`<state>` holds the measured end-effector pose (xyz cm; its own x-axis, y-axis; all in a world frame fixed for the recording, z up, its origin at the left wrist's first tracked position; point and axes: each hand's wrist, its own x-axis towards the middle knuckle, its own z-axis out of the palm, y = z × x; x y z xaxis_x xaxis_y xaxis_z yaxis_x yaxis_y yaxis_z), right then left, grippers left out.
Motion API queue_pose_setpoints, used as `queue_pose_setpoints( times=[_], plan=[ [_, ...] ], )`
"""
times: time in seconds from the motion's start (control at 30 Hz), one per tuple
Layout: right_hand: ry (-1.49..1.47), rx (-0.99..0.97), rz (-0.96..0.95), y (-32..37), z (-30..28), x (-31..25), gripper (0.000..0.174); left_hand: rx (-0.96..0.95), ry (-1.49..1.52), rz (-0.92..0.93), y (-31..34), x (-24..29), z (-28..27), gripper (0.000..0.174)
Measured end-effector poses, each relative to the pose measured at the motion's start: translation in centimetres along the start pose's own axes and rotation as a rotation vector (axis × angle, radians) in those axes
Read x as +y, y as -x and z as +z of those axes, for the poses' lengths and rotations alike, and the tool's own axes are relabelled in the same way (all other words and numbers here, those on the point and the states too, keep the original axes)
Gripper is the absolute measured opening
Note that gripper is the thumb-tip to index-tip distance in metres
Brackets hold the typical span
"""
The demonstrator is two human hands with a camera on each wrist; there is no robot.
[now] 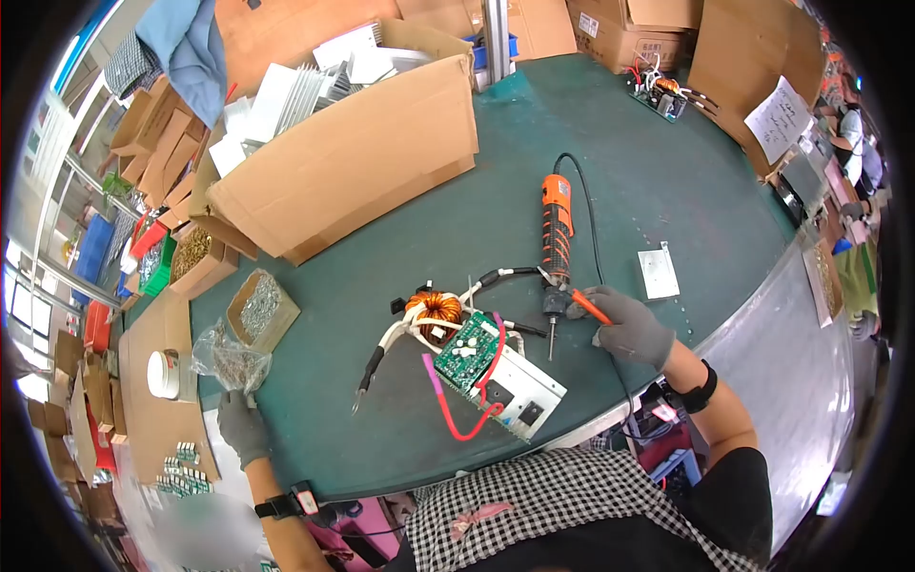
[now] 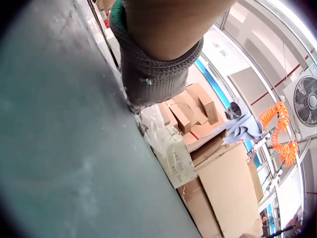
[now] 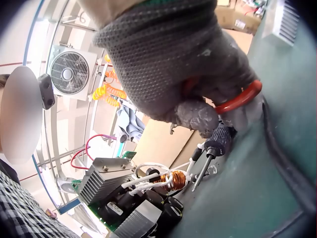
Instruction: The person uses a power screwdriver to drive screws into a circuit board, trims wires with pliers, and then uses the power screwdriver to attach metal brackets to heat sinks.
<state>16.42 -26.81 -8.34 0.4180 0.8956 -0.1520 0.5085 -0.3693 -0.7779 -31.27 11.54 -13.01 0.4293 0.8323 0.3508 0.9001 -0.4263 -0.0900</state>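
Note:
My gloved right hand [image 1: 634, 329] grips red-handled pliers [image 1: 592, 307] over the nose of an orange and black electric screwdriver [image 1: 558, 224]. The right wrist view shows the curled fingers around the red handle [image 3: 240, 99], with the screwdriver's bit [image 3: 203, 171] below. Left of this hand lies a circuit board [image 1: 469, 351] with a metal heatsink, a copper-wound coil [image 1: 435, 310], white cables and a red wire [image 1: 454, 427]. My gloved left hand [image 1: 244, 429] is at the clear plastic bag [image 1: 231, 362] of small parts; its fingertips are partly hidden, and I cannot tell whether they pinch the bag.
A large cardboard box [image 1: 362, 172] of metal heatsinks stands at the back left. By the bag is a small box [image 1: 262, 310] of screws, then a white tub [image 1: 164, 375]. A metal plate [image 1: 658, 273] lies to the right; another wired board [image 1: 662, 98] sits farther back.

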Motion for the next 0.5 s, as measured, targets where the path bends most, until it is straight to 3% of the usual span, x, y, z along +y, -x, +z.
queue_pose_setpoints(
  times=[0.1, 0.2, 0.27, 0.33, 0.4, 0.5],
  plan=[
    [0.006, 0.015, -0.052, 0.2, 0.2, 0.8, 0.047, 0.09, 0.053, -0.067, -0.8, 0.2, -1.9, 0.025],
    [-0.023, 0.016, -0.098, 0.2, 0.0, 1.0, 0.048, 0.22, 0.306, -0.175, -4.3, -2.8, -3.2, 0.028],
    [-0.114, 0.021, -0.076, 0.2, 0.2, 0.7, 0.052, 0.407, 0.4, -0.178, -7.0, -4.1, -6.0, 0.029],
    [-0.131, 0.024, 0.0, 0.1, 0.3, 0.0, 0.054, 0.523, 0.477, -0.311, -9.7, -6.2, -8.3, 0.032],
    [-0.13, 0.056, -0.112, 0.0, 0.4, 1.0, 0.051, 0.526, 0.838, -0.379, -11.5, -4.7, -11.6, 0.039],
    [-0.2, 0.049, -0.088, -0.3, 0.5, 1.9, 0.051, 0.523, 0.984, -0.46, -14.7, -2.9, -14.2, 0.024]
  ],
)
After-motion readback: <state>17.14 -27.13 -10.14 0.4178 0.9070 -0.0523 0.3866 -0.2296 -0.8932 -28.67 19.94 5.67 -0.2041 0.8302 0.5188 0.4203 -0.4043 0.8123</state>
